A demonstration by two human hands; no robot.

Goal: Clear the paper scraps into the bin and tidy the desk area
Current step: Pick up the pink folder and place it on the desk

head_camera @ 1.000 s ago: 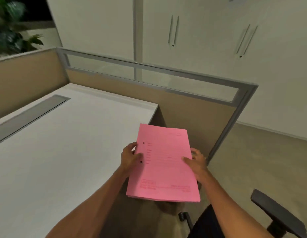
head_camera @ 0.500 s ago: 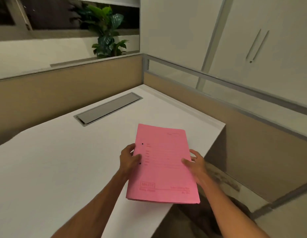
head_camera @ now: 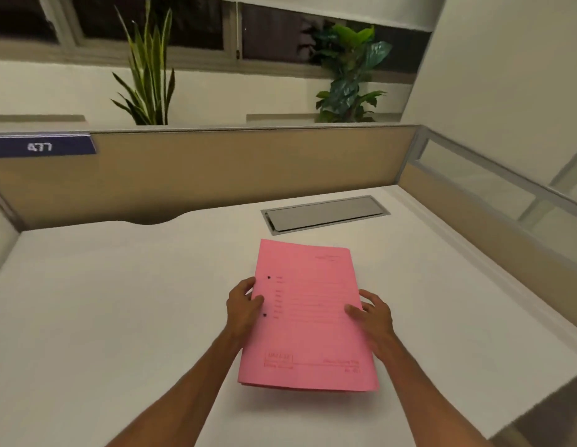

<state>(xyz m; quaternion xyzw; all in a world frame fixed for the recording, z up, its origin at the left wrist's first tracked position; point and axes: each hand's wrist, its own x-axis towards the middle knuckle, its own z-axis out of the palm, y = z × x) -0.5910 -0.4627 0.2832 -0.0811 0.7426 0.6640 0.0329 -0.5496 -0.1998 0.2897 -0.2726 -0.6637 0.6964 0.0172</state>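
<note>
Both hands on it: left hand [head_camera: 243,306] and right hand [head_camera: 372,316] grip the pink folder [head_camera: 308,317] by its side edges, centre frame, above the white desk [head_camera: 119,317].

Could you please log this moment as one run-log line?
left hand: holds folder | right hand: holds folder | folder: above desk | scraps, bin: unseen
</note>
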